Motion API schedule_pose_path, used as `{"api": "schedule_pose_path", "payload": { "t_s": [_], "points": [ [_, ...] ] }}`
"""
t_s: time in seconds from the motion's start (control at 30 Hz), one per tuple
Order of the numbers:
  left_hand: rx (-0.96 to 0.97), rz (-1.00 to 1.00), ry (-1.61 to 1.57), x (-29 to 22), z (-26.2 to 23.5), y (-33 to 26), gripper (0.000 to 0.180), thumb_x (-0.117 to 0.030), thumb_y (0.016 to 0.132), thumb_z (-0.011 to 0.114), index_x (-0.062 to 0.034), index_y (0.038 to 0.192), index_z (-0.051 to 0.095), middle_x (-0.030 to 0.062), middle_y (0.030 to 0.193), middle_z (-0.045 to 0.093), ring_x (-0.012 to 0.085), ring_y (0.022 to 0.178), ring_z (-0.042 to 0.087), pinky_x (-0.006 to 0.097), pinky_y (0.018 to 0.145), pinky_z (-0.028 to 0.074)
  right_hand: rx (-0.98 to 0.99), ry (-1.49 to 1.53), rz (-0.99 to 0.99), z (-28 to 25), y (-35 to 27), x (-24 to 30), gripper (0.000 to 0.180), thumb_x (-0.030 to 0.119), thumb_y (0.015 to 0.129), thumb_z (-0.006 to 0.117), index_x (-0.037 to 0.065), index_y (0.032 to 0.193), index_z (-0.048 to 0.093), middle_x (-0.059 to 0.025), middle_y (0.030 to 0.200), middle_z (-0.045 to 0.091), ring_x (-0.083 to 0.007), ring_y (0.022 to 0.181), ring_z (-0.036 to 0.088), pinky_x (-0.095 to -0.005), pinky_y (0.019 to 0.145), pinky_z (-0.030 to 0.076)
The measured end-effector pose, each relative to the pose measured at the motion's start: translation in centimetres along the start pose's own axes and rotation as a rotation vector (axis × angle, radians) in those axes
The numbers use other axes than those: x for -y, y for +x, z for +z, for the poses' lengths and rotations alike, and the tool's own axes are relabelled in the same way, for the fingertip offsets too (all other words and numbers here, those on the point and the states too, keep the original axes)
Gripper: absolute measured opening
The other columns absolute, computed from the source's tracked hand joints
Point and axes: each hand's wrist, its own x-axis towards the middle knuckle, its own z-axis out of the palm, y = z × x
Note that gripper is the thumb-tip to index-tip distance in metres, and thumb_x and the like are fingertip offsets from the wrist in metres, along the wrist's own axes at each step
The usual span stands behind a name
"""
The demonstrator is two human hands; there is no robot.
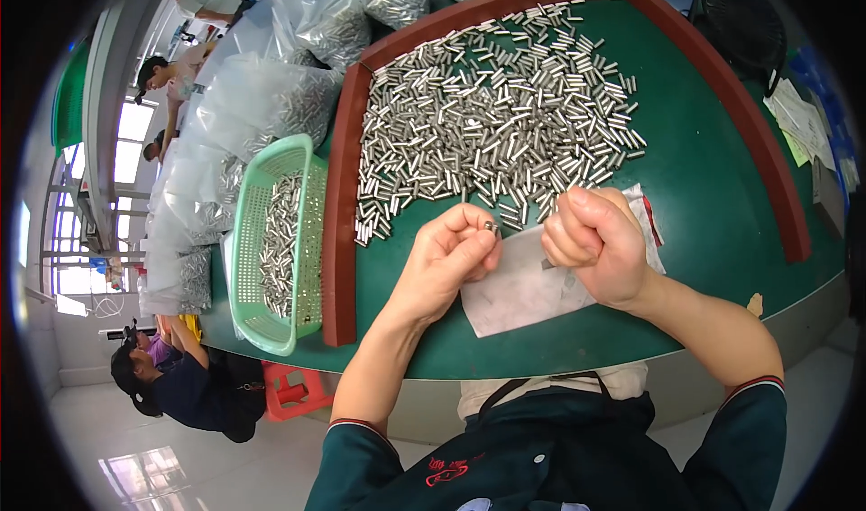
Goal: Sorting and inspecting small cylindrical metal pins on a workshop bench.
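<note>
Short shiny metal pins (492,228) are pinched between the thumb and fingers of my left hand (448,257), their ends showing at the fingertips. My right hand (597,240) is curled closed just to the right of it. A small grey tip peeks out below its fingers, but what lies inside is hidden. Both hands hover over a white sheet (519,303) at the near side of the green table (704,195). Beyond them spreads a large loose pile of the same metal pins (505,114).
Dark red rails (341,204) border the pile. Left of them stands a light green basket (242,267) holding more pins. Clear plastic bags of pins (271,96) line the far left. A black fan (744,24) and papers (798,119) sit at right. Several people work at left.
</note>
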Motion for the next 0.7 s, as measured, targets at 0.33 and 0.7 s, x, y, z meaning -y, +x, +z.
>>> {"api": "schedule_pose_path", "payload": {
  "t_s": [0.33,0.7],
  "points": [
    [-0.048,-0.057,-0.289,0.2,-1.2,0.5,0.016,-0.014,0.087,0.051,-0.0014,0.095,0.055,0.0057,0.078,0.057,0.0002,0.044,0.028,0.015,0.042,0.023,-0.013,0.006,0.024,0.0,0.3,0.1,0.044,0.021,0.089,0.031,0.012,0.047,0.026,0.0028,0.039,0.022,-0.0086,0.037,0.016,-0.0252,0.04,0.017],
    [-0.07,-0.112,-0.309,-0.1,-1.3,0.5,0.021,-0.015,0.087,0.048,0.0019,0.097,0.056,0.0066,0.078,0.06,0.0019,0.046,0.031,0.017,0.045,0.026,-0.019,0.004,0.02,0.0,0.3,0.1,0.044,0.021,0.089,0.031,0.012,0.047,0.026,0.0029,0.039,0.022,-0.0085,0.037,0.015,-0.025,0.04,0.018]
  ]
}}
